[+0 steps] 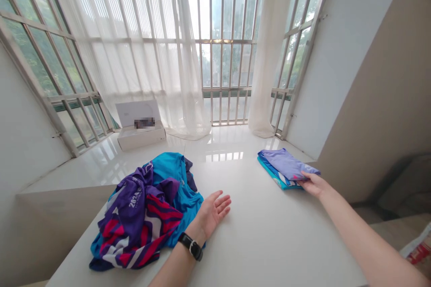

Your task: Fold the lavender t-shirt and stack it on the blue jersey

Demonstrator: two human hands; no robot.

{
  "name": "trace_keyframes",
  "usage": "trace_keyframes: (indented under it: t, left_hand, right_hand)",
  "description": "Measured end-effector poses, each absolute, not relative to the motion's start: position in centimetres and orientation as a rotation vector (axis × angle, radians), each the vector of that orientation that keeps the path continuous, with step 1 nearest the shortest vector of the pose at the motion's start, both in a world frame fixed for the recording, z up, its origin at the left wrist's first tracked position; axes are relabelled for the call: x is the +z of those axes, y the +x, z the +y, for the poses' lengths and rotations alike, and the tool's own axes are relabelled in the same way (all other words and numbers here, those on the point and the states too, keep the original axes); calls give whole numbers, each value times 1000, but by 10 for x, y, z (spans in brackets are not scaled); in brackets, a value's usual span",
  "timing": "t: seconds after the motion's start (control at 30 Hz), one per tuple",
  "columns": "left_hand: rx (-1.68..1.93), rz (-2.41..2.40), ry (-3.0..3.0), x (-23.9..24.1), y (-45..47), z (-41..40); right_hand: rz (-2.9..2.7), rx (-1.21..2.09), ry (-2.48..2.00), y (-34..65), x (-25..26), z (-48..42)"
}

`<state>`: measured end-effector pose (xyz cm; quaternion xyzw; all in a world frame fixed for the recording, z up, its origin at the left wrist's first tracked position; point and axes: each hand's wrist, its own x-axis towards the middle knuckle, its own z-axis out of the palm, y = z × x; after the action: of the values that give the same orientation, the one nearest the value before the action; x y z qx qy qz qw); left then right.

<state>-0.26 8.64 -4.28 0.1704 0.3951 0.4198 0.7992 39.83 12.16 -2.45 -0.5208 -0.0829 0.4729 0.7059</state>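
Observation:
My left hand (214, 210), with a black watch (191, 246) on its wrist, is held palm up with the fingers stretched out and nothing in them. It is right beside a crumpled pile of clothes: a purple, red and white printed shirt (136, 219) lies over a bright blue garment (168, 168). On the right, my right hand (313, 184) grips the near corner of a folded lavender shirt (289, 164). That shirt lies on top of a small stack of folded blue and turquoise garments (274, 177). The fingers under the corner are partly hidden.
An open white box (141, 136) with a blurred dark patch stands at the back left of the white table (249, 233). Sheer curtains (182, 76) hang before a barred window. At the lower right edge is a red and white bag (419, 251).

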Motion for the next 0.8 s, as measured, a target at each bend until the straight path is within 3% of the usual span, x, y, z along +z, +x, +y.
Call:
trace_keyframes:
  t: [0.43, 0.67, 0.8]
  left_hand:
    - [975, 865, 512, -39, -11, 91]
    - [1285, 1076, 1173, -22, -37, 104]
    - [1394, 1126, 1453, -3, -52, 97]
  right_hand:
    - [-352, 988, -1477, 402, -23, 119]
    - [-576, 721, -1848, 415, -15, 96]
    - [-814, 335, -2042, 401, -18, 71]
